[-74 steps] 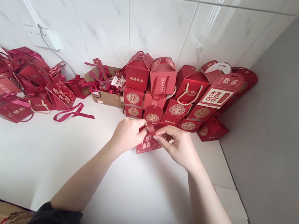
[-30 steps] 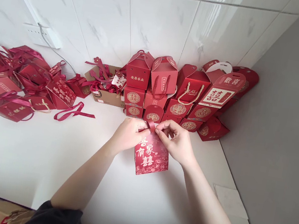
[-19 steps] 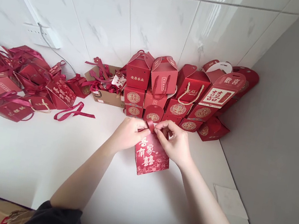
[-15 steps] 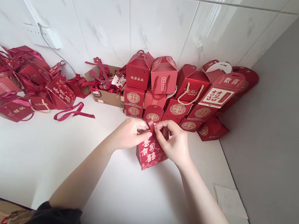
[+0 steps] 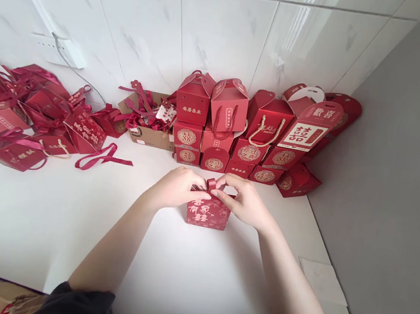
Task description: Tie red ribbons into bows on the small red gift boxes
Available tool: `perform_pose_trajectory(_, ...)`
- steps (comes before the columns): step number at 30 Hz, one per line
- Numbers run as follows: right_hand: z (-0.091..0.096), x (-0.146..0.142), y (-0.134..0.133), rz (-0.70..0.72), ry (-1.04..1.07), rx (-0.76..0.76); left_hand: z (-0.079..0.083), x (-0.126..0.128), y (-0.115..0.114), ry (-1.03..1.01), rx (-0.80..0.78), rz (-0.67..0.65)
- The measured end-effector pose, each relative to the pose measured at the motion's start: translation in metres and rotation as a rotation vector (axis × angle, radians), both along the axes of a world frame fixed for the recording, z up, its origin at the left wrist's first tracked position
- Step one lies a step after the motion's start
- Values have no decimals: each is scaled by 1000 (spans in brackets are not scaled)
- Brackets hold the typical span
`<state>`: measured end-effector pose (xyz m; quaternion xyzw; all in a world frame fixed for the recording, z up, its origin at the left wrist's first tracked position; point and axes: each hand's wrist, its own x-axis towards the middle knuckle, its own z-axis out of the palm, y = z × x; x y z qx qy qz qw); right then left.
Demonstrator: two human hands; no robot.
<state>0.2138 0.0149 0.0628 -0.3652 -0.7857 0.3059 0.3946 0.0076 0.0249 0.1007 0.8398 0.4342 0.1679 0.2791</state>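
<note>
A red gift box (image 5: 208, 215) with pale Chinese lettering stands on the white table in front of me. From its top rises a small loop of dark red strap (image 5: 211, 184). My left hand (image 5: 180, 189) is closed at the left of the box's top edge, thumb along the front. Across from it, my right hand (image 5: 243, 202) pinches the top at the foot of the loop with thumb and forefinger. Fingers of both hands behind the box's top are partly hidden, so I cannot tell exactly which part each one grips.
Behind stands a stack of red gift boxes (image 5: 215, 160) against the tiled wall. A cardboard box (image 5: 152, 137) of red straps and tags sits left of it. More ribboned red boxes (image 5: 23, 156) pile up at the far left, near a loose ribbon (image 5: 104, 158). A grey panel (image 5: 390, 172) borders the right.
The box has gone from tilted and turned to upright, its lettered front facing me. Both hands have come slightly lower with it, still at its top.
</note>
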Motion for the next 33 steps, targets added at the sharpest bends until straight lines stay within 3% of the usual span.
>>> perform_pose_trajectory(3, -1, 0, 0, 16, 44, -92, -1, 0, 2, -14, -19, -2)
perform_pose_trajectory(13, 0, 2, 1, -23, 14, -29, -12, 10, 2, -149, -66, 41)
perform_pose_trajectory(19, 3, 7, 2, -22, 10, -33, -11, 12, 3, -49, 24, 18)
perform_pose_trajectory(24, 1, 10, 5, 61, 13, -33, -11, 12, 3, 1, 34, 36)
perform_pose_trajectory(30, -4, 2, 7, -136, 102, -63, -19, 14, 5, -80, -2, 43)
perform_pose_trajectory(33, 0, 7, 6, -97, 95, -121, -21, 14, 6, -74, -19, 18)
